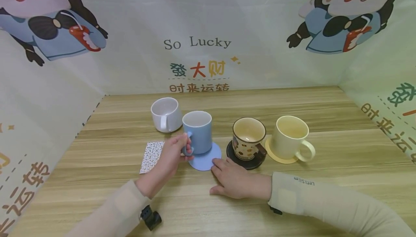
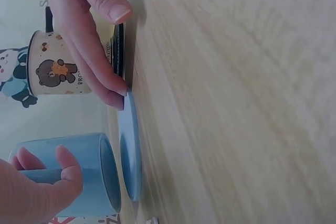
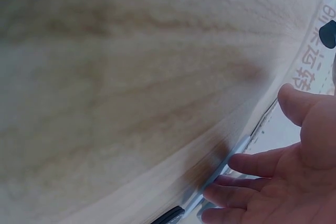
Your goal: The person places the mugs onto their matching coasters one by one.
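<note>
My left hand grips the handle of a blue mug, which is upright over a round light-blue coaster. In the left wrist view a narrow gap shows between the mug's base and the coaster. The fingertips of my right hand touch the coaster's right edge, its fingers extended and its thumb apart. Just beyond that hand, a patterned bear mug with a dark handle stands on a black coaster.
To the right, a yellow mug stands on a yellow coaster. Behind the left hand is a white mug. A square patterned coaster lies partly under the left forearm. Printed cloth walls enclose the wooden table.
</note>
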`<state>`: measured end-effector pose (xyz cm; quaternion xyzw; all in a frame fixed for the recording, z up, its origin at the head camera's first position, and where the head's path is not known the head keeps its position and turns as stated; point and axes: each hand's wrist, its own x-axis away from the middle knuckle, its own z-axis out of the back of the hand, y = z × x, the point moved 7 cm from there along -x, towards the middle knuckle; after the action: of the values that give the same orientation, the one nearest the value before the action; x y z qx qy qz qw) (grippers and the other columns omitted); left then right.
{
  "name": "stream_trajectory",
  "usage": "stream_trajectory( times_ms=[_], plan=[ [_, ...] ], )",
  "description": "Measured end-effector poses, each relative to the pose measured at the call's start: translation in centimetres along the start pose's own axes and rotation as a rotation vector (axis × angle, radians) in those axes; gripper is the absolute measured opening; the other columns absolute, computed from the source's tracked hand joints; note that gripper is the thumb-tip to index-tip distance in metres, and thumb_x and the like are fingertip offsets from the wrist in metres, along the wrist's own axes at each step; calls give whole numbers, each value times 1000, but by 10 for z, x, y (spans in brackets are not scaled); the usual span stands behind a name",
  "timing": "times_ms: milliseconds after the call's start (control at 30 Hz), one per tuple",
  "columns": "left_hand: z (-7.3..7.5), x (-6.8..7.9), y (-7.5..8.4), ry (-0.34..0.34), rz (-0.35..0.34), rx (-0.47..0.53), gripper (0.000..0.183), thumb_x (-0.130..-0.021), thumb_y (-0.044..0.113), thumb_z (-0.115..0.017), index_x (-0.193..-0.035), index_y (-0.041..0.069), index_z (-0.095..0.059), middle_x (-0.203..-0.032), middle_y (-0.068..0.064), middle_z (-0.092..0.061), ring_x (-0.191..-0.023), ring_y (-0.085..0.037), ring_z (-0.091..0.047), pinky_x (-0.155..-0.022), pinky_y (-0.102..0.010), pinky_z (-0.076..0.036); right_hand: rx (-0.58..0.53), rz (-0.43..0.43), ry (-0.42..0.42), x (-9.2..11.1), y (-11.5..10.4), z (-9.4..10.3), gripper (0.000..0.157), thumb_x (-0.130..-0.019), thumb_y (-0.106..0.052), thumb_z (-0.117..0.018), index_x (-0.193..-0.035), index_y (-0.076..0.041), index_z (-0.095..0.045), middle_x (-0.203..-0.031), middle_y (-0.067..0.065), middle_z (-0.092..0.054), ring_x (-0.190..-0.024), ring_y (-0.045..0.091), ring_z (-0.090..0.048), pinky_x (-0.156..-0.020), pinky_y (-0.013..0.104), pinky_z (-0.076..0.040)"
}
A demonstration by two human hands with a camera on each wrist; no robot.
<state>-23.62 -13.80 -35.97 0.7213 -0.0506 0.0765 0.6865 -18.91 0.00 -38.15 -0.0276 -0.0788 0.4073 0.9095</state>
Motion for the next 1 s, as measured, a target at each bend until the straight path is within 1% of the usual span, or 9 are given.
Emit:
stream_trajectory(
  times_ms=[233, 500, 733, 1000],
  plan=[
    [-2, 4, -2, -15, 1, 11, 28, -98, 15, -38, -77, 2, -50, -65, -1, -44, -64, -10, -46, -63, -29, -50, 4, -27, 9, 1, 0, 1, 65, -88, -47, -53, -128, 3, -49, -136, 22, -41, -129, 30, -38, -105, 46, -31],
    [-3, 8, -5, -14, 4, 20, 28, -98, 14, -38, -76, 2, -50, -65, -1, -45, -62, -10, -46, -60, -29, -50, -35, -66, 42, 2, 1, 3, 62, -87, -46, -55, -126, 2, -51, -132, 28, -43, -125, 36, -41, -104, 47, -32],
    [-5, 11, -6, -7, 8, 6, 27, -98, 13, -38, -77, 1, -51, -65, -1, -45, -63, -11, -47, -60, -28, -50, -37, -66, 70, 3, 2, 5, 60, -86, -46, -56, -125, -1, -53, -128, 28, -44, -123, 39, -40, -104, 49, -31],
    [-9, 13, -6, -13, 7, 11, 26, -98, 12, -37, -79, -1, -50, -66, -1, -46, -62, -11, -46, -60, -28, -50, -50, -77, 54, 3, 3, 4, 60, -87, -46, -55, -127, -2, -52, -131, 30, -42, -125, 44, -36, -104, 52, -29]
  ],
)
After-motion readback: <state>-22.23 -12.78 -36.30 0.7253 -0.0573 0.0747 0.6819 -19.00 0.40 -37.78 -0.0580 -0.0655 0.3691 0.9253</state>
